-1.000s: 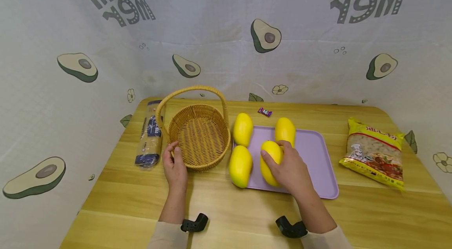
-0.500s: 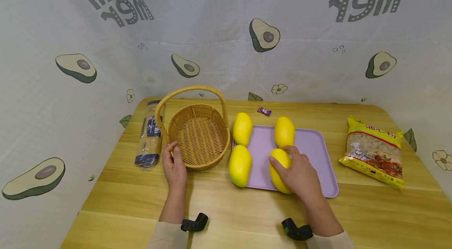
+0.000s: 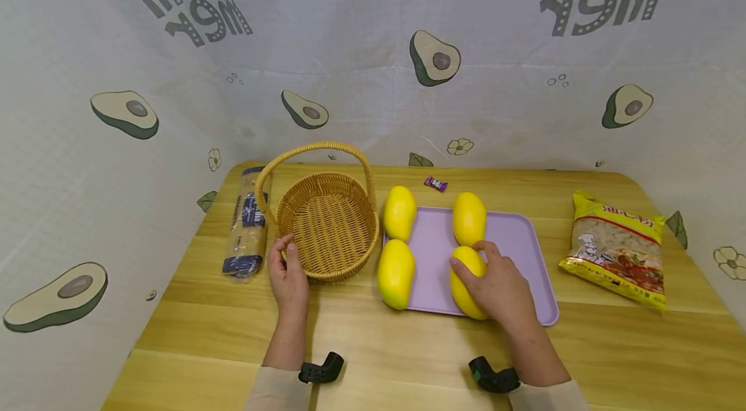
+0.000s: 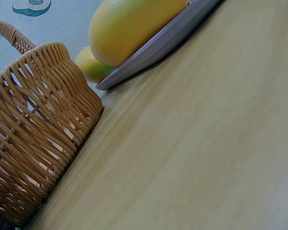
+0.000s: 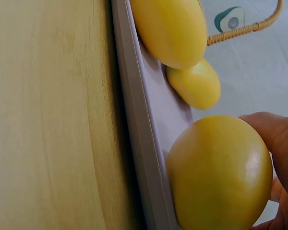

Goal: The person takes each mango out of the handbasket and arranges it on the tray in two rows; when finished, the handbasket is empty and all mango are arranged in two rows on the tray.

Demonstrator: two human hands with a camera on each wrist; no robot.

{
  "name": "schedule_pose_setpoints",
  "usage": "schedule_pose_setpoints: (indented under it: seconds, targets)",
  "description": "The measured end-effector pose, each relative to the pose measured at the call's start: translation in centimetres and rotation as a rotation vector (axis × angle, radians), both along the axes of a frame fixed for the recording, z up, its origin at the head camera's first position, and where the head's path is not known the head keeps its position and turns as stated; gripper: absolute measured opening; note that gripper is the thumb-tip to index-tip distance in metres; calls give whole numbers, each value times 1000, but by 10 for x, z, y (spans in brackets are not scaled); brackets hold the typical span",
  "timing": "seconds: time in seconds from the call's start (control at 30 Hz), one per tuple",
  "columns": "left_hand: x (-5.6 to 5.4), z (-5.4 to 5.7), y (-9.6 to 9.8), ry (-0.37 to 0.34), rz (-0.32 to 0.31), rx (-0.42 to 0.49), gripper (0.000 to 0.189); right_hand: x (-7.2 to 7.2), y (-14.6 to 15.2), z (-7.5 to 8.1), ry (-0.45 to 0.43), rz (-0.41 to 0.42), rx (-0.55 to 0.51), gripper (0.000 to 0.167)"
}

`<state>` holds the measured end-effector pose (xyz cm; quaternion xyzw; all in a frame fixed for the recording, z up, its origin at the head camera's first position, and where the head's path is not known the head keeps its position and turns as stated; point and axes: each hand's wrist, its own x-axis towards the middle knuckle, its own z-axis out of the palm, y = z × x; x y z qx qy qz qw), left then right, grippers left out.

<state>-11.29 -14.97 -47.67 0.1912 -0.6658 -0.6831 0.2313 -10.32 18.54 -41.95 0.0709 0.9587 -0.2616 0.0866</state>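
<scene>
On a lilac tray (image 3: 430, 223) lie several yellow mangoes. My right hand (image 3: 504, 288) grips the near-right mango (image 3: 466, 281) between thumb and fingers; in the right wrist view this mango (image 5: 218, 172) sits at the tray's rim. Behind it is another mango (image 3: 469, 218), and on the tray's left side are a far mango (image 3: 399, 213) and a near mango (image 3: 396, 274). Left of the tray stands a round wicker basket (image 3: 332, 236) with a tall arched handle. My left hand (image 3: 289, 281) rests against the basket's near-left side, fingers loosely bent, mostly out of the left wrist view.
A pack of spaghetti (image 3: 245, 223) lies left of the basket. A small purple-wrapped candy (image 3: 436, 184) is behind the tray. On the right lies a yellow printed food bag (image 3: 618, 252). The wooden table (image 3: 373, 359) is backed by a printed curtain (image 3: 361, 100).
My right hand has moved right and slightly toward me with the gripped mango, widening the gap to the left-side mangoes. My left hand and the basket have stayed put.
</scene>
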Motion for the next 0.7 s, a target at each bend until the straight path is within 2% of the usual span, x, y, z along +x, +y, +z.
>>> schedule_pose_setpoints:
  seconds: [0.33,0.7]
  targets:
    - [1,0,0,0,-12,4,33,0,1,1,4,2,18,84]
    - [0,1,0,-1,6,0,33,0,2,4,-18,8,18,85]
